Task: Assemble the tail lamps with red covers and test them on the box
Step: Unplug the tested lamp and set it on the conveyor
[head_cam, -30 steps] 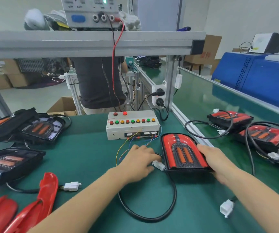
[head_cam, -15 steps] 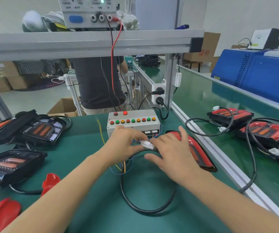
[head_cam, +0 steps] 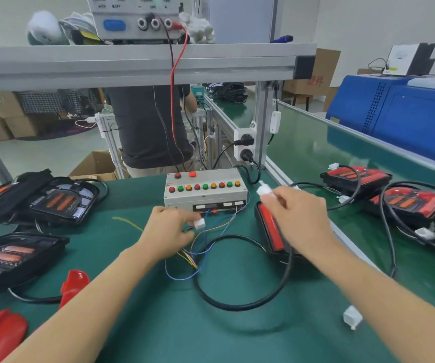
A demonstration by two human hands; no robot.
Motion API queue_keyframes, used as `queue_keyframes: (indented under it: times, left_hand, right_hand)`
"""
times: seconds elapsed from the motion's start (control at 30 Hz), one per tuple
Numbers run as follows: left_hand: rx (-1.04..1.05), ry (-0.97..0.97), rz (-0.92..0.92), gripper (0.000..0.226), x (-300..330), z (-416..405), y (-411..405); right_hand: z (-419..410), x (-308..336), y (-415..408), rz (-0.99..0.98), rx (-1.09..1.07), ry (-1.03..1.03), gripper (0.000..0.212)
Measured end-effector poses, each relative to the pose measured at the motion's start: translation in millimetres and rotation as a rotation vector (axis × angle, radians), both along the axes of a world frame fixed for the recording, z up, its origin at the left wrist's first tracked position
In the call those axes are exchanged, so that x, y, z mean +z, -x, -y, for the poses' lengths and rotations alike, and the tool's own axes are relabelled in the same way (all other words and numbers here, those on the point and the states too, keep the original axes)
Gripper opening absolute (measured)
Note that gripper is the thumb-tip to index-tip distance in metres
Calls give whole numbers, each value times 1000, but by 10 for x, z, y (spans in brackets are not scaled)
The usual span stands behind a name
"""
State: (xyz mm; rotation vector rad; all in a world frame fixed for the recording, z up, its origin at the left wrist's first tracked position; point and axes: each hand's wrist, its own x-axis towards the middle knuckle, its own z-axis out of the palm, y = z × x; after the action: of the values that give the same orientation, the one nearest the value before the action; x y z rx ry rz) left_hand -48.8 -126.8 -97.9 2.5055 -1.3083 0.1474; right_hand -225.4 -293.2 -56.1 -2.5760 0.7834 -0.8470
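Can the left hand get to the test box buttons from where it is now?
Probably yes: the left hand sits just in front of the test box, nothing between. But it pinches a white plug, so it would need a spare finger.

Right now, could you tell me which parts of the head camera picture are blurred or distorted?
Head view: the right hand and the white connector it pinches are smeared by motion; the left hand and its connector are sharper; the test box buttons read clearly; the wide lens bows the shelf beam and stretches the forearms.
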Motion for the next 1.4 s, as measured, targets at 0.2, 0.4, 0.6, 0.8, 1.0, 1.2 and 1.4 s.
queue_keyframes:
  times: [0.2,0.4,0.6,0.8,1.0,1.2,1.4]
  left_hand:
    - [18,407,-222,26,97,-9,126]
    - [157,227,-159,38,195,-190,297]
    - [57,14,-524,42,76,-141,506]
    - [13,187,-652,10,-63,225,737]
    - [-54,49,-449,55,-192,360,828]
    - [-155,-42,-279,33,-197,252,799]
    - [-269,-124,-270,41,-163,258,742]
  right_hand:
    - [478,-155,277,-84,-171,-384,47]
    - [591,-379,392,-223,-216,-457,40]
    - [615,-517,380,-405,-170,-564,76]
    - [579,-458,379,-371,-142,-778,109]
    - [505,-452,312,-266,-130,-945,75]
    - [513,-434,333,-52,-139,-1150,51]
    - [569,-401,357,217,-138,-1357,41]
